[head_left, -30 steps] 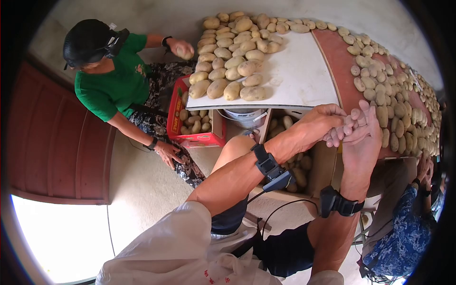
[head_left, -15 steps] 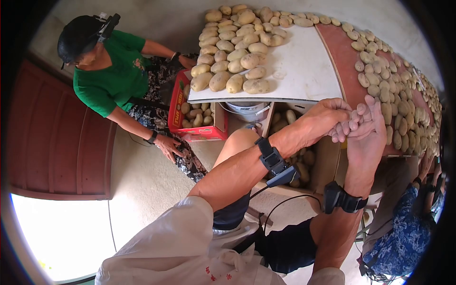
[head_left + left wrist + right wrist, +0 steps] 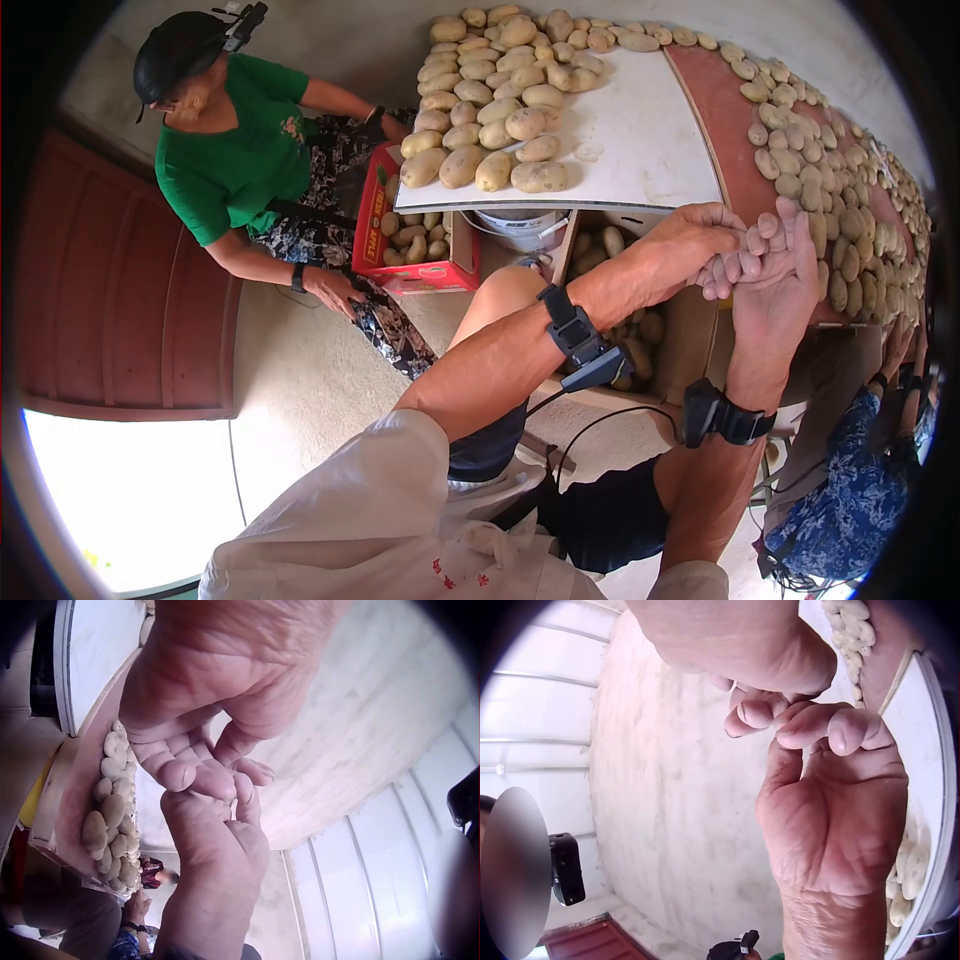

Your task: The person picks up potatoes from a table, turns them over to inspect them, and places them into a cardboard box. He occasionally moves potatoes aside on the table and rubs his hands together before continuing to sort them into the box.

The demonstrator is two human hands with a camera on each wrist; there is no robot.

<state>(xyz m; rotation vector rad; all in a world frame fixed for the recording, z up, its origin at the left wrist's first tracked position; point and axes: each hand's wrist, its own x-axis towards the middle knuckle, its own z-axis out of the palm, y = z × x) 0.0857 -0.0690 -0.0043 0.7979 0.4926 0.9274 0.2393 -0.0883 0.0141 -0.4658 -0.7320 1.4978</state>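
Note:
In the head view my left hand and right hand are raised together in front of the tabletop's edge. My right palm faces up. The left wrist view has the left hand above and the right hand below, their loosely bent fingers meeting and overlapping at the tips. From the right wrist, the left palm shows with its fingers bent over towards the right hand. No object shows between the fingers. Beyond the hands, potatoes lie in rows on a reddish board.
More potatoes cover part of a white board. Below stand a red box of potatoes, a white bucket and a cardboard box holding potatoes. A person in green sits left; someone in blue is at right.
My joined hands have shifted slightly right in view, otherwise keeping their pose. The person in green has lowered a raised hand towards the red box and leaned back.

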